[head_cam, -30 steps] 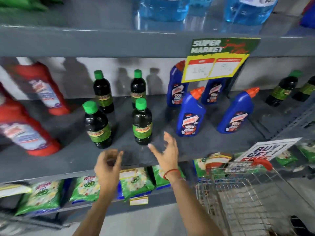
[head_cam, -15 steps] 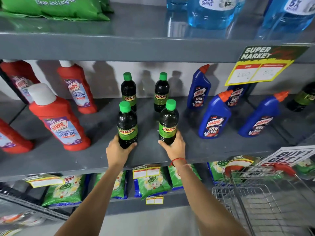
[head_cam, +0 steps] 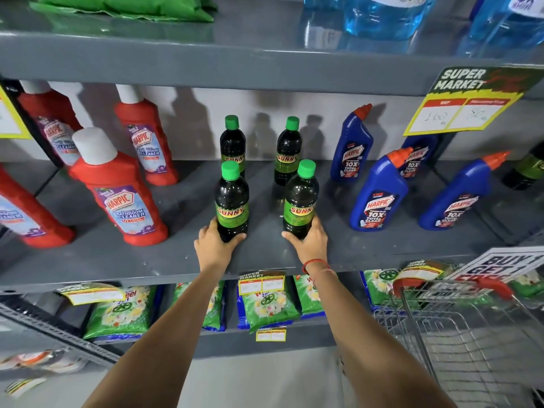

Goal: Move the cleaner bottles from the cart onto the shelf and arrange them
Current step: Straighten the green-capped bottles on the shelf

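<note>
Left grip (head_cam: 216,245), right grip (head_cam: 309,242) closed, arms extended.

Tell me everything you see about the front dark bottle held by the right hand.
The front right bottle is dark, glossy plastic with a green screw cap and a green label reading SUNNY. It stands upright near the front of the grey shelf. The right hand wraps its base from the front.

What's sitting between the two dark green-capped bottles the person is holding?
Nothing: in the head view, only bare grey shelf shows between the left-hand bottle and the right-hand bottle. Two more bottles stand farther back.
</note>
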A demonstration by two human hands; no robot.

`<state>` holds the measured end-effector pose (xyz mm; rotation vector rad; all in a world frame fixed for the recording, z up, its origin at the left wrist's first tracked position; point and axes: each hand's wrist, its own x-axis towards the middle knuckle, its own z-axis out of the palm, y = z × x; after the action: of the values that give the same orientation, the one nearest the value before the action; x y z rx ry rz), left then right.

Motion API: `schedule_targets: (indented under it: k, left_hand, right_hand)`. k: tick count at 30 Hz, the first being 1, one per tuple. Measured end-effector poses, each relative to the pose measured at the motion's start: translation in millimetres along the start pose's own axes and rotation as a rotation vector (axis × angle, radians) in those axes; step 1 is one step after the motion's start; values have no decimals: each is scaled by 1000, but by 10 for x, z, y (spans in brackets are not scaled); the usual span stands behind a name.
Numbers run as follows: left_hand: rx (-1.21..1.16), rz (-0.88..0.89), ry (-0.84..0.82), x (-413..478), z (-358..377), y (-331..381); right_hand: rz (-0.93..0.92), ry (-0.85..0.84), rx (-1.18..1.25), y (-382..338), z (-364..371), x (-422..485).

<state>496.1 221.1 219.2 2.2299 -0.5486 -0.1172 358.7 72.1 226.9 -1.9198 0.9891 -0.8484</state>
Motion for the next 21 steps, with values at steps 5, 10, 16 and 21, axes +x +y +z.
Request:
schedule_targets:
  k: [5,10,16,21]
  left_hand:
    - [-87,-30,39,-100,-50,31]
    - [-240,119,190,-689,178,241]
    - [-159,421,-399,-843,1056,965]
    - [-103,315,-461,-549,1534,1467]
  right_hand:
    - [51,77,87,117,-175,-56]
    - [28,288,84,458,-699,-87]
    - [207,247,50,787,-1320,336]
    - [174,19,19,877,-1469,535]
